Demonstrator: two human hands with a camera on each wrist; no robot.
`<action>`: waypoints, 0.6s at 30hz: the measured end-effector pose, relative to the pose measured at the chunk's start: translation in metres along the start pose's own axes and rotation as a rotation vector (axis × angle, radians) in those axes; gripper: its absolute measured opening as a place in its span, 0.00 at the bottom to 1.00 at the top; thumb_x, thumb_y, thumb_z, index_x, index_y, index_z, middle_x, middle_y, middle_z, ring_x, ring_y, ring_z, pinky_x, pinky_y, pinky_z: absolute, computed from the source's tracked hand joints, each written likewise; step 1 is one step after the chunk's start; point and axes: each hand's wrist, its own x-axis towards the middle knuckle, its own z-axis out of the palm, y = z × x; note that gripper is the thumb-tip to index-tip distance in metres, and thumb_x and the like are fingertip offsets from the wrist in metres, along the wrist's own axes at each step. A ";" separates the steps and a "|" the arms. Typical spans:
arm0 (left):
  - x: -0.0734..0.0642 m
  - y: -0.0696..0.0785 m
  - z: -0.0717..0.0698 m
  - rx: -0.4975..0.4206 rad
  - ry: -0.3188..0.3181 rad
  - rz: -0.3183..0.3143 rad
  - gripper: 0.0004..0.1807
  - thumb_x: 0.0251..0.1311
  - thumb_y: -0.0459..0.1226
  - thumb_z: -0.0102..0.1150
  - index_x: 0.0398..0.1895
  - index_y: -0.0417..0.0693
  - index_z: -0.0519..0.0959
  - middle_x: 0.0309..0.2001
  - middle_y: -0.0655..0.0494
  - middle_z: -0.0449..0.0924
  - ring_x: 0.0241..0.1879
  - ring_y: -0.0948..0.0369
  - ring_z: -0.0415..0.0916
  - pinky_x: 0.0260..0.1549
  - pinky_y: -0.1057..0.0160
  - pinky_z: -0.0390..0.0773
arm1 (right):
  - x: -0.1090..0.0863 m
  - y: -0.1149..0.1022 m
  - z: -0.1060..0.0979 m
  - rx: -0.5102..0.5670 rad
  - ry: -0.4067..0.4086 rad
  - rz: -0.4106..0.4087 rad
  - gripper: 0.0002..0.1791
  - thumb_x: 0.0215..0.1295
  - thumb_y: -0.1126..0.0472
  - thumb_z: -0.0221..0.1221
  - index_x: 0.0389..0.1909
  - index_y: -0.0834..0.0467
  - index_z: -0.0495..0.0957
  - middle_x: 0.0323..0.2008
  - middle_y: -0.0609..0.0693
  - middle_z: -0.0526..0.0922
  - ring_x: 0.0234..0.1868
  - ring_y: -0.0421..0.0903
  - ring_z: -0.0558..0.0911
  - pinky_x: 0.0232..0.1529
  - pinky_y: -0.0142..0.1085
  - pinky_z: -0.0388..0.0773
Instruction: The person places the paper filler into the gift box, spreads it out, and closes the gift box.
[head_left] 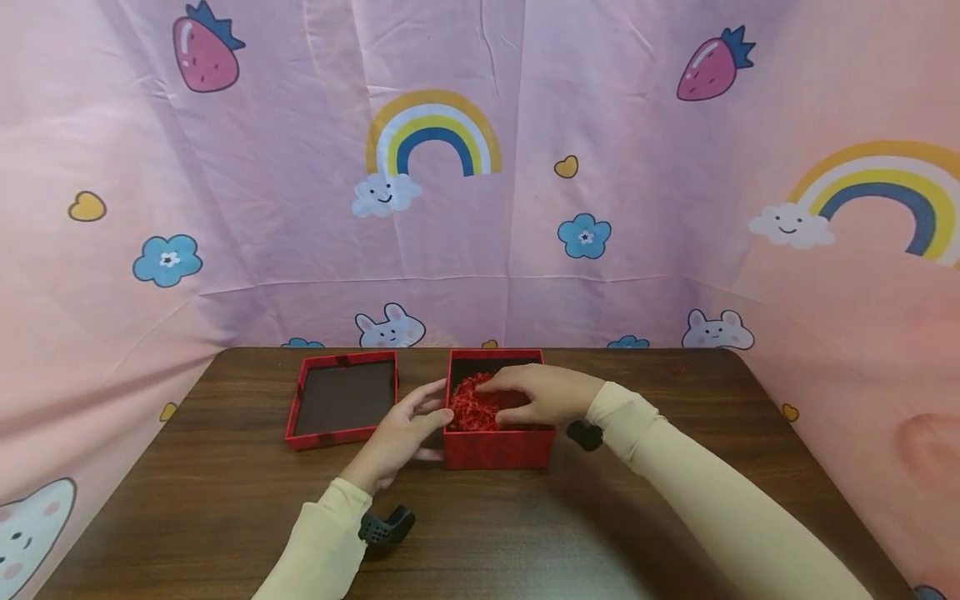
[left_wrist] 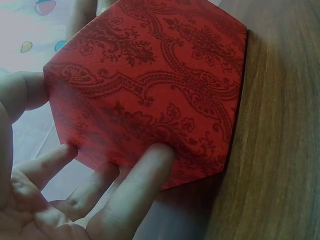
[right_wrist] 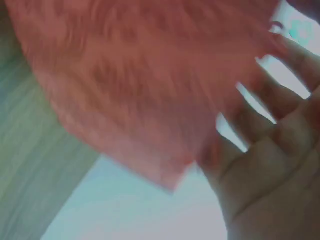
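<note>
A red patterned box (head_left: 498, 448) stands open at the middle of the brown table, filled with red shredded paper (head_left: 471, 410). My left hand (head_left: 408, 429) rests against the box's left wall. In the left wrist view its straight fingers (left_wrist: 142, 172) press on the patterned wall (left_wrist: 150, 85), and the thumb sits at the upper corner. My right hand (head_left: 536, 393) arches over the box, its spread fingers lying on the shredded paper. The right wrist view is blurred and shows only the red box (right_wrist: 135, 85) and spread fingers (right_wrist: 280, 100). The box lid (head_left: 342, 400) lies upside down to the left.
The wooden table (head_left: 225, 500) has a rounded far right corner and bare surface in front of the box. Pink printed cloth (head_left: 480, 250) hangs behind and along both sides. A black wrist camera (head_left: 386, 527) sits below my left sleeve, another (head_left: 585, 435) by the right wrist.
</note>
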 end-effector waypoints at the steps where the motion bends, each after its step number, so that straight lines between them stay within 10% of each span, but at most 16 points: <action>1: 0.000 0.000 0.000 0.002 0.004 0.000 0.36 0.72 0.43 0.62 0.80 0.57 0.62 0.74 0.36 0.62 0.67 0.40 0.71 0.41 0.44 0.88 | -0.006 0.003 -0.004 0.032 0.028 -0.001 0.29 0.74 0.47 0.62 0.73 0.49 0.73 0.69 0.47 0.76 0.70 0.48 0.74 0.71 0.49 0.71; 11: 0.002 -0.002 -0.002 0.010 -0.013 0.000 0.37 0.72 0.44 0.62 0.80 0.56 0.60 0.75 0.35 0.60 0.69 0.38 0.68 0.43 0.45 0.88 | -0.079 0.069 -0.039 0.171 0.385 0.115 0.25 0.71 0.58 0.66 0.67 0.57 0.77 0.62 0.56 0.81 0.62 0.59 0.81 0.62 0.58 0.77; 18: 0.004 -0.004 -0.001 0.007 0.003 -0.021 0.36 0.71 0.44 0.64 0.79 0.58 0.61 0.72 0.38 0.64 0.67 0.41 0.71 0.41 0.45 0.88 | -0.131 0.134 -0.025 0.159 0.449 0.304 0.24 0.71 0.63 0.65 0.66 0.63 0.75 0.63 0.63 0.79 0.64 0.63 0.77 0.64 0.61 0.74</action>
